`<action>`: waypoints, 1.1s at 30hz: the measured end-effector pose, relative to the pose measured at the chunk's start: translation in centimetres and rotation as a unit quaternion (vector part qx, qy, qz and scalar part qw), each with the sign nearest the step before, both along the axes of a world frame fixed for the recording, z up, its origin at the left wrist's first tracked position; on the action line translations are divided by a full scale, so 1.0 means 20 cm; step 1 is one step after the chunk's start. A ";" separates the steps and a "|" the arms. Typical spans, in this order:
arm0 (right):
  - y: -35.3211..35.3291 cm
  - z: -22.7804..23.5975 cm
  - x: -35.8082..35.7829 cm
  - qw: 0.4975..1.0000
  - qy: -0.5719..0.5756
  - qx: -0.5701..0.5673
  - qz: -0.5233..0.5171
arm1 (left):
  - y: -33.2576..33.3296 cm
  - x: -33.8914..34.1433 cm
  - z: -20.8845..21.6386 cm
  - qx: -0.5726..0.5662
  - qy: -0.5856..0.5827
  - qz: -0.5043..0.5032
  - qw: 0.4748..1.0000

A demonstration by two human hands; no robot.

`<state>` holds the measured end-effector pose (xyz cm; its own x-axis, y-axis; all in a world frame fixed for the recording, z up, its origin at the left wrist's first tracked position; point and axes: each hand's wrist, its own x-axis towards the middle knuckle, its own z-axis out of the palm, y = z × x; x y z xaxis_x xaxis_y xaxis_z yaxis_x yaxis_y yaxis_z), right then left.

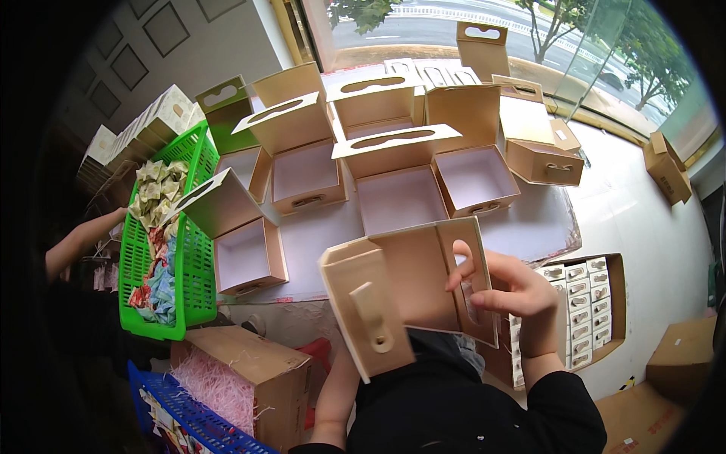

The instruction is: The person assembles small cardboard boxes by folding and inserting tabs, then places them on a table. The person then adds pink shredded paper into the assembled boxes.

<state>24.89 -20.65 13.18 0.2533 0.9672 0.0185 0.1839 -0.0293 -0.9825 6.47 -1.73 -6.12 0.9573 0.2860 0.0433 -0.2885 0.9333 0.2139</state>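
Note:
A tan cardboard gift box (412, 265) is held tilted and opened out in front of my body. My right hand (518, 287) grips its right-hand flap, fingers curled at the long cut-out handle slot. On the box's left panel are a raised strip and a small round hole. My left forearm (336, 401) reaches up behind that panel, which hides my left hand and its fingers. Just beyond stand several similar boxes with raised lids, among them one open box (401, 200) with a pale inside and another box (249, 257) at the left.
A green basket (200, 272) of small wrapped packets stands left, with another person's arm (87, 242) at it. Below are a carton of pink shredded paper (283, 393) and a blue basket (189, 412). At right a carton (618, 303) holds rows of small white boxes; windows run behind.

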 end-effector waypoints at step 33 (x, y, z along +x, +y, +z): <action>0.65 0.37 0.06 0.938 -0.323 0.085 0.094 | 0.05 -0.29 0.15 0.489 0.339 0.434 0.676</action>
